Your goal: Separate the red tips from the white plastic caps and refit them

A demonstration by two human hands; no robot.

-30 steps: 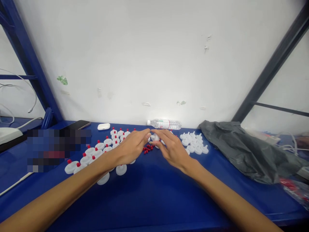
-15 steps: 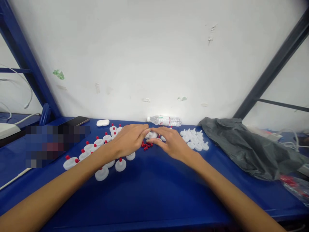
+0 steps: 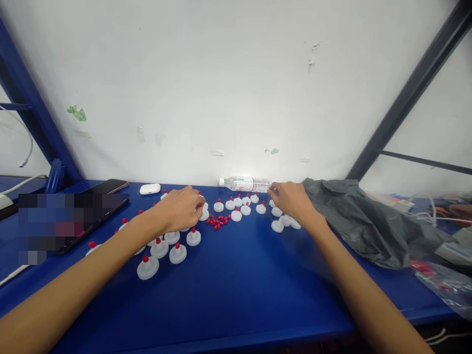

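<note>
My left hand (image 3: 182, 209) is over a group of white round nozzle lids with red tips, such as one lid (image 3: 148, 267) at the front. Its fingers are curled beside a white lid (image 3: 204, 214); whatever they grip is hidden. On the right, my right hand (image 3: 291, 197) reaches over white nozzle lids (image 3: 278, 226) that show no red tips. Its thumb and forefinger are pinched together near the bottle's end, and what they hold cannot be made out. Between the hands lies a small pile of red caps (image 3: 218, 222), with several red-tipped lids (image 3: 236, 215) behind and beside it.
A clear plastic bottle (image 3: 245, 184) lies along the wall. A white case (image 3: 150, 189) and a dark phone (image 3: 110, 187) are at the back left. A grey plastic bag (image 3: 354, 211) and a clear bag with red bits (image 3: 438, 280) sit at the right on the blue table (image 3: 228, 295).
My hands, together over a white lid at the middle, have parted. The left is now over the red-tipped lids, the right over the untipped ones. The view has shifted slightly.
</note>
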